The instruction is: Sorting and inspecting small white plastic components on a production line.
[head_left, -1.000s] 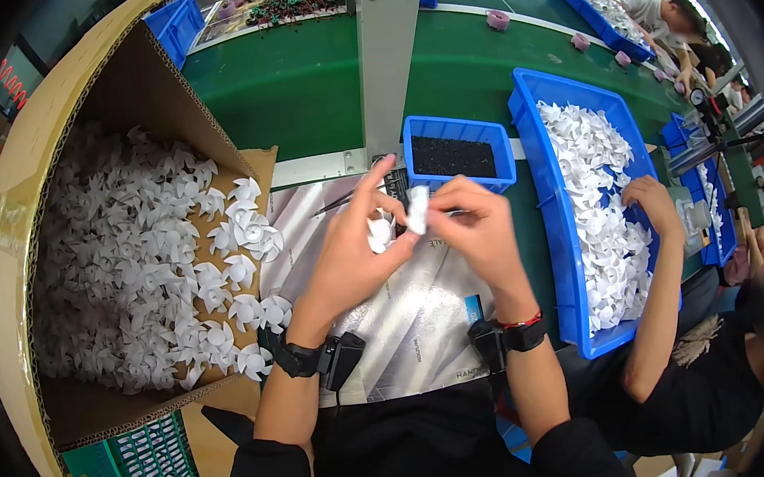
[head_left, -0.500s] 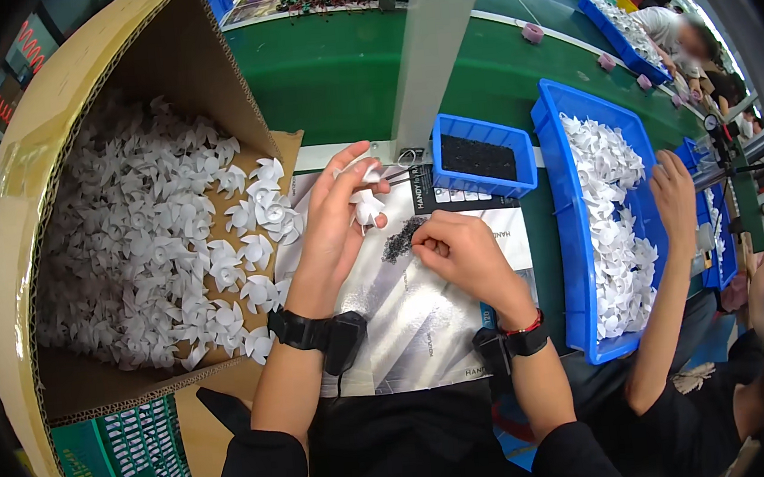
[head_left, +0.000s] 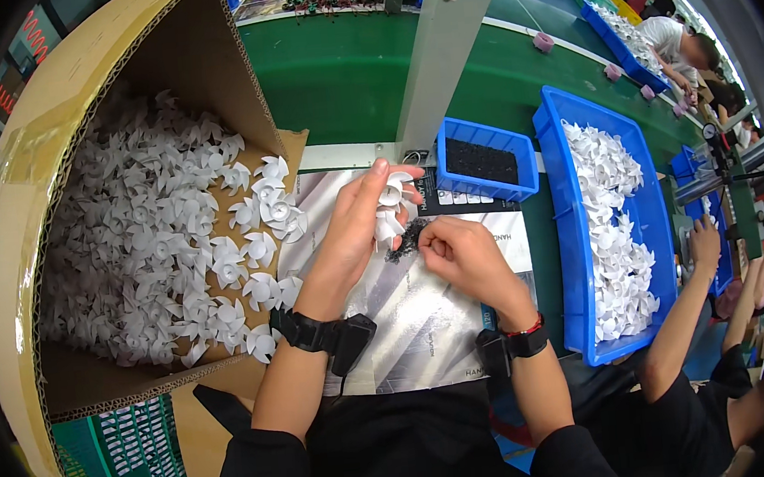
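Observation:
My left hand (head_left: 356, 227) is closed round a few small white plastic fan impellers (head_left: 388, 203), palm turned to the right, over the shiny silver sheet (head_left: 399, 328). Just to its right, my right hand (head_left: 465, 254) has its fingers curled into a pinch beside a loose pile of tiny black parts (head_left: 407, 238). Whatever the right fingertips hold is hidden or too small to make out. Many more white impellers (head_left: 156, 249) fill the cardboard box (head_left: 245, 78) lying on its side at the left, and several spill toward the sheet.
A small blue bin (head_left: 523, 192) of black bits stands behind the sheet. Right of it, a long blue bin (head_left: 579, 312) holds white impellers. A grey post (head_left: 447, 51) rises at the back. A co-worker's arm (head_left: 681, 330) reaches in at the right.
My left hand has moved slightly right and down with its impellers, nearer my right hand. The right hand has barely shifted. The co-worker's hand has moved away from the long bin.

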A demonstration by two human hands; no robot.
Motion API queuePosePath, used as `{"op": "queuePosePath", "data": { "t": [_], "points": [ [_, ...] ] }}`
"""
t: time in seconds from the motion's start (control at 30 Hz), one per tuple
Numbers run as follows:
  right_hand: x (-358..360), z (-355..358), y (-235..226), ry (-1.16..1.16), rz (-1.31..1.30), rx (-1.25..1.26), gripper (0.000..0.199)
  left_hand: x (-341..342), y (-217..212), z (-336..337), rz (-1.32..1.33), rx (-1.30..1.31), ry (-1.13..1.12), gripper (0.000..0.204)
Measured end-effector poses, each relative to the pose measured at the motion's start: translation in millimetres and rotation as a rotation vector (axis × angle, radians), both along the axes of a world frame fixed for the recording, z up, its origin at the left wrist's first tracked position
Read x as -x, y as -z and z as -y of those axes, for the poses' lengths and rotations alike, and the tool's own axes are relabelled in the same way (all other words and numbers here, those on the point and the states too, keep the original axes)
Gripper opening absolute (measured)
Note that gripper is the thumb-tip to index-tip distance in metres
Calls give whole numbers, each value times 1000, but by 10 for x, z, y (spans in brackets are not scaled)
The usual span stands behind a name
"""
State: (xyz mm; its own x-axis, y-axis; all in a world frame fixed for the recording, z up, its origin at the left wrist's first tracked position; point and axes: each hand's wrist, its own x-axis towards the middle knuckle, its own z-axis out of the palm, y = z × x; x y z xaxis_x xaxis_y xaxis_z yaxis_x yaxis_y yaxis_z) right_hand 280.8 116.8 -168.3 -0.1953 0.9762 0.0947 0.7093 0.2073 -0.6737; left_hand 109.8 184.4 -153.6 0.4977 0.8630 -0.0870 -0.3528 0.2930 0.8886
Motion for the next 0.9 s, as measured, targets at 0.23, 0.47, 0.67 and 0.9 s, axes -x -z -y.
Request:
{"op": "queuePosePath", "data": {
  "t": [0.23,0.47,0.67,0.9],
  "points": [
    [106,8,39,-73,113,-173,8,-24,31,15,-54,-58,-13,52],
    [33,55,16,-22,-51,-65,7,-31,25,37,-37,-62,-63,51],
    [-16,27,2,-48,-129,-48,7,-4,53,19,-17,-15,-73,50],
    [-73,45,100,-94,47,-175,11,-109,160,25,37,21,-94,34]
  ]
}}
